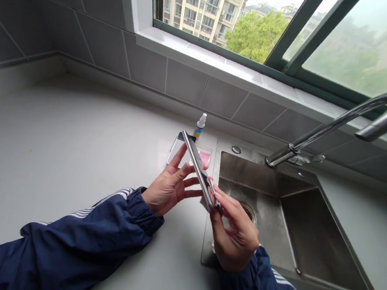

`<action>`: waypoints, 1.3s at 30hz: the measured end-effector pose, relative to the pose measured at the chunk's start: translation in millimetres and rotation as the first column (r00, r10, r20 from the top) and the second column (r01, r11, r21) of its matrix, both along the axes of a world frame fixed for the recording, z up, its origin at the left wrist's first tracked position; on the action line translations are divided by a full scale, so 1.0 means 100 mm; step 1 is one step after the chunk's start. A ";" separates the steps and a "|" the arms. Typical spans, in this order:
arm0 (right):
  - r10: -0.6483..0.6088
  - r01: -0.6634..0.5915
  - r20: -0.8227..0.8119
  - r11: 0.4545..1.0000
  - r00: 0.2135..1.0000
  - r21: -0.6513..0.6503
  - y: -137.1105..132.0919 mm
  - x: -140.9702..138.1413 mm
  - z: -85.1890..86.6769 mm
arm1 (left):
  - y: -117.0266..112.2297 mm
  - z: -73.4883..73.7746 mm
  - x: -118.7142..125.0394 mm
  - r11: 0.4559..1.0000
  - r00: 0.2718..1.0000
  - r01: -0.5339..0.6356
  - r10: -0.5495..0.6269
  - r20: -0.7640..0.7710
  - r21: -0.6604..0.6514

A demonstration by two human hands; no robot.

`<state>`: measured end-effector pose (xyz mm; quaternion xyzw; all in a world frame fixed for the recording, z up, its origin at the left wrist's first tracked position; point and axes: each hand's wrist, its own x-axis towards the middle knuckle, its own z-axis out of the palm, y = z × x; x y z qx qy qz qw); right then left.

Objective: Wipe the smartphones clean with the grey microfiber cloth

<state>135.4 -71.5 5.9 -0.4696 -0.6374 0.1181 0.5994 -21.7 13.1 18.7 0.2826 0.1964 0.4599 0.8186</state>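
Phone held edge-on just above the left rim of the sink. Long axis runs diagonally: near end over the sink, far end out over the counter, pointing away from the person. Left hand is on the counter side, nearer the phone's middle and far end; fingers spread, half open, lightly cradling the phone's flat side. Right hand is over the sink, nearer the phone's near end; fingers closed to a pinch on a pale cloth pressed at the phone's corner. Exact grip partly hidden by the fingers. Past the sink's far-left corner, on the counter: spray bottle upright, clear tray lying flat, pink pad in or under it, can't tell which. Tap arches from behind the sink, well right of the hands.
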 end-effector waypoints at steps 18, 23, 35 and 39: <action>-0.128 -0.733 -0.862 0.474 0.490 -0.487 0.09 -0.10 0.05 | 0.04 -0.19 0.07 0.997 0.999 0.028 -0.025 -0.045 0.070; -0.071 -0.887 -0.897 0.135 0.436 -0.442 0.03 -0.13 -0.01 | 0.03 -0.12 0.05 0.979 0.982 0.178 -0.184 -0.047 -0.101; -0.003 -0.660 -0.855 0.634 0.519 -0.403 0.28 0.37 0.17 | 0.05 -0.21 0.01 0.891 0.918 0.391 -0.395 0.029 -0.230; -0.229 -0.062 -0.753 0.940 0.617 -0.337 0.37 0.46 0.15 | 0.00 -0.22 0.03 0.820 0.851 0.522 -0.521 0.074 -0.235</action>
